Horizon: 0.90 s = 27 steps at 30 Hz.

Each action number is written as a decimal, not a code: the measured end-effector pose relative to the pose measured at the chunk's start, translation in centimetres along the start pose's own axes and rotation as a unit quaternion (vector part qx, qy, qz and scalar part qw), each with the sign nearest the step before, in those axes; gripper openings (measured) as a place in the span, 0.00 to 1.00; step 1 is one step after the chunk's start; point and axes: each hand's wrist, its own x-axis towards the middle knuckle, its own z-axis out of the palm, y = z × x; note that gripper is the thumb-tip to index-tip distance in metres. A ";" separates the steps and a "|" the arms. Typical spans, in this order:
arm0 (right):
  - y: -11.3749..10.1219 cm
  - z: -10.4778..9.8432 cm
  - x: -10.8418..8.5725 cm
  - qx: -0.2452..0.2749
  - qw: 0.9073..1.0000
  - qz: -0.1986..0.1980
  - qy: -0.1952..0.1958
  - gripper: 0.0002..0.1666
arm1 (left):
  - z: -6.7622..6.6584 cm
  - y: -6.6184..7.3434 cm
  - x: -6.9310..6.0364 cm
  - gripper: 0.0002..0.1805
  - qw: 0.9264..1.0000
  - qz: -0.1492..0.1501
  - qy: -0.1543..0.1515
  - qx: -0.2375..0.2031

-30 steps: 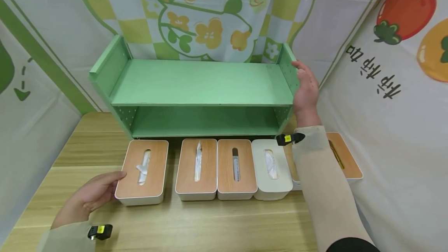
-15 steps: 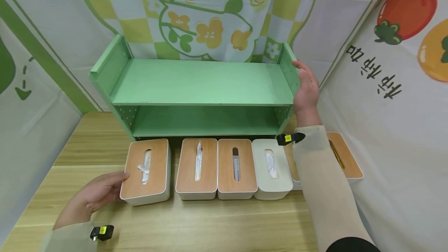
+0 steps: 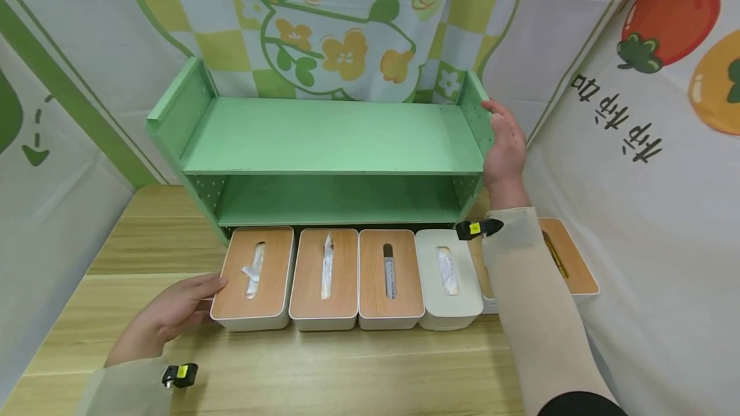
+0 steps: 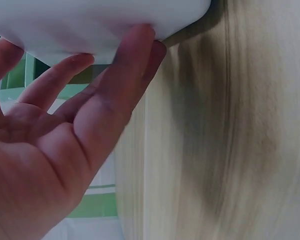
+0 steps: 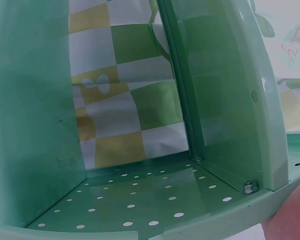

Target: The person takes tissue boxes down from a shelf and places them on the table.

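Observation:
A tissue box [image 3: 274, 284] with a wood-look lid and white sides stands at the left end of a row before a green two-tier shelf [image 3: 335, 137]. My left hand [image 3: 173, 310] touches its left side, fingers extended. In the left wrist view, the fingertips of that hand [image 4: 65, 125] lie against the box's white wall [image 4: 90, 15]. My right hand [image 3: 505, 153] rests flat along the outside of the shelf's right panel, its fingers fairly straight. The right wrist view shows that perforated panel [image 5: 135, 200] from inside, with only part of the hand [image 5: 292, 215] at the edge.
Beside the left box stand two more wood-lidded tissue boxes [image 3: 324, 275] [image 3: 392, 278] and an all-white one [image 3: 449, 281]. Behind my right sleeve [image 3: 532, 300], another wood-lidded box [image 3: 569, 255] partly shows. Printed cloth hangs behind the wooden table [image 3: 347, 371].
My left hand has moved right, pushing the leftmost tissue box up beside the second one and turning it slightly on the way. The right hand and shelf have stayed put.

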 end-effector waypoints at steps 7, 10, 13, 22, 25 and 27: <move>0.0 0.0 0.0 0.000 1.000 0.005 0.001 0.23 | 0.5 0.7 0.1 0.40 1.000 0.003 0.008 0.021; 0.0 0.0 0.0 0.002 1.000 0.005 0.000 0.23 | 0.7 1.1 0.1 0.39 0.999 -0.006 0.014 0.030; 0.1 -0.1 0.0 0.006 1.000 0.005 0.000 0.22 | 0.8 1.4 0.1 0.39 0.999 -0.011 0.019 0.041; 0.3 0.0 0.0 0.002 1.000 0.003 -0.001 0.23 | 3.1 2.8 -1.1 0.35 0.961 0.062 0.086 0.254; 0.2 0.0 0.0 0.003 1.000 0.003 -0.001 0.23 | 5.4 4.1 -2.2 0.35 0.902 0.123 0.146 0.387; 0.2 0.0 0.0 0.004 1.000 0.004 -0.001 0.23 | 7.2 4.8 -2.7 0.36 0.864 0.168 0.178 0.439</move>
